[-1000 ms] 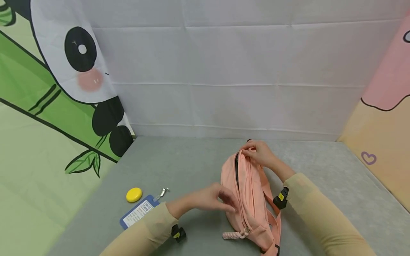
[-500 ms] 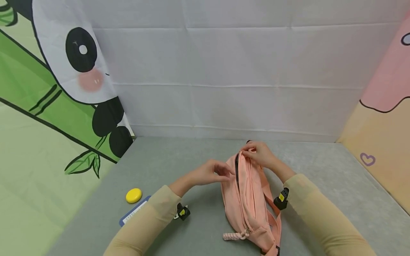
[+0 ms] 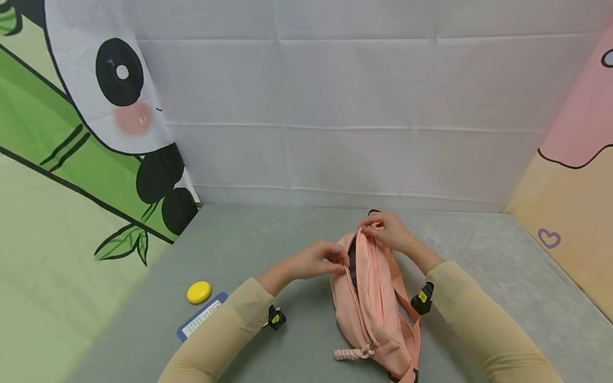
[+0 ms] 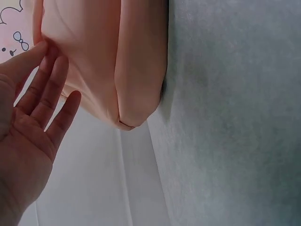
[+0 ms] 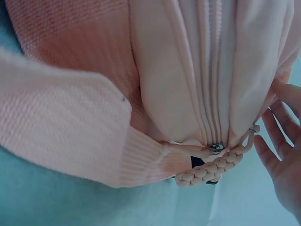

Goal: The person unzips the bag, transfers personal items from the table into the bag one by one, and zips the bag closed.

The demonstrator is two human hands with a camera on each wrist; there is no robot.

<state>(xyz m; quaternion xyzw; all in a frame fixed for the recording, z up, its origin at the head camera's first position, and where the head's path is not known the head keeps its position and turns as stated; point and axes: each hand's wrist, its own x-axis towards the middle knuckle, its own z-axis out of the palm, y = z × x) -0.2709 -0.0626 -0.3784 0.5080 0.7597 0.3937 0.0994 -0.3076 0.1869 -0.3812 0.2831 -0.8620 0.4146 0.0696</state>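
Observation:
A peach-pink sling bag [image 3: 378,303] stands on the grey table, its zipped pocket partly open with the dark inside [image 3: 353,266] showing. My left hand [image 3: 318,259] pinches the left edge of that opening between thumb and fingertips; the left wrist view shows the pinched fabric [image 4: 82,52]. At the bag's far end, my right hand [image 3: 390,232] pinches the opening's right edge. One braided zipper pull [image 3: 353,354] hangs at the near end. Another braided pull [image 5: 211,170] appears beside the right hand in the right wrist view, below a closed zipper [image 5: 214,70].
Left of the bag lie a yellow round object [image 3: 198,292] and a blue-framed ID card [image 3: 203,318], partly covered by the left sleeve [image 3: 225,324]. The bag's strap [image 3: 412,340] runs along its right side. A white cloth backdrop [image 3: 311,117] rises behind the table.
My left hand has moved up from the bag's lower left side to the upper edge of the opening and taken hold there. The opening has widened. My right hand has stayed put.

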